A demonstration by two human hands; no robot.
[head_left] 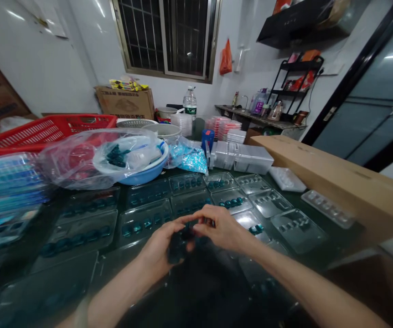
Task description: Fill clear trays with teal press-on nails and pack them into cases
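Note:
My left hand (164, 241) and my right hand (219, 225) meet over the near middle of the table. Curled fingers of the left hand are closed around a dark, blurred thing (178, 248) that I cannot make out. Against it, the right hand's fingers are bent and pinched together, and what they hold is hidden. Rows of clear plastic trays lie around both hands, many with teal pieces in their hollows. One such tray (222, 199) with several shiny teal pieces (234, 202) is just beyond the right hand. Another tray (128, 215) lies beyond the left wrist.
At the left stand stacked blue printed packs (8, 182) and a red basket (46, 132). A blue basin (142, 175) under clear plastic holds teal pieces. Behind are a blue bag (193, 159), clear boxes (240, 157) and a bottle (190, 104). A long carton (336, 168) borders the right.

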